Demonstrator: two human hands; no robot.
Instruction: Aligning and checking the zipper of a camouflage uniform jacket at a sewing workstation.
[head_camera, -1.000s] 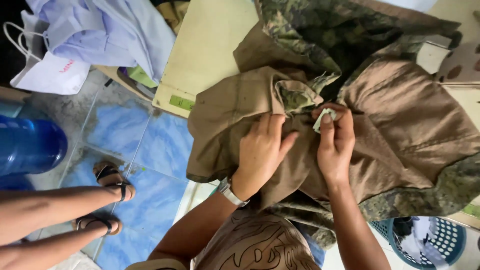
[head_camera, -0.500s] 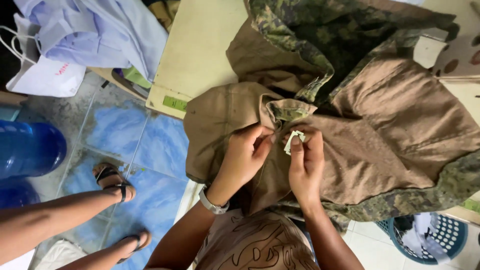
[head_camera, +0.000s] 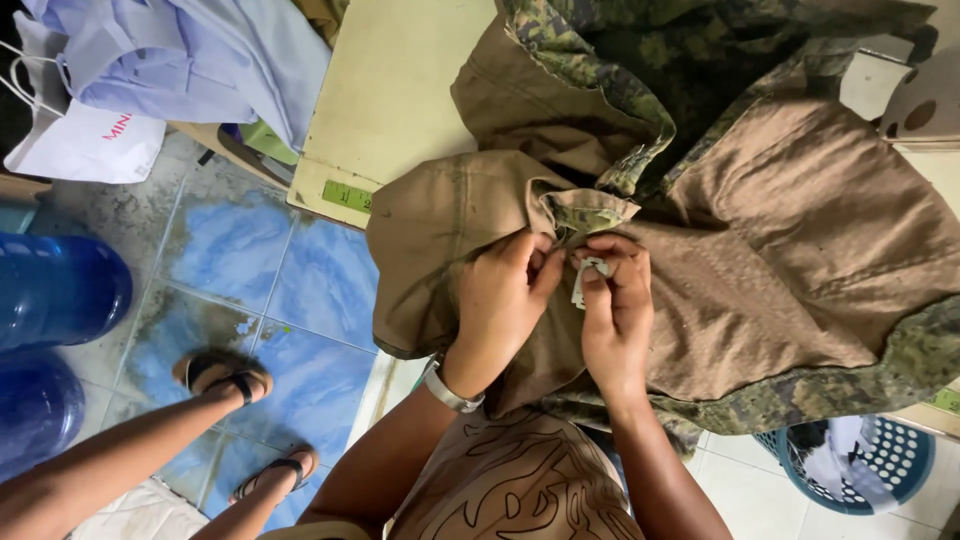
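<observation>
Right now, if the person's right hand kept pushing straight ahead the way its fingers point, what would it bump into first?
The right hand points up the picture, pinching a small white tag. Straight ahead it would probably first meet the folded camouflage flap of the brown-lined garment just beyond its fingertips, though depth is hard to judge.

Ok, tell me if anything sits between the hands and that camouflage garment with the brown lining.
Nothing visible does. The left hand and the right hand both rest directly on the garment, pinching its fabric at a fold. The right fingers also hold a small white tag there, against the cloth.
</observation>
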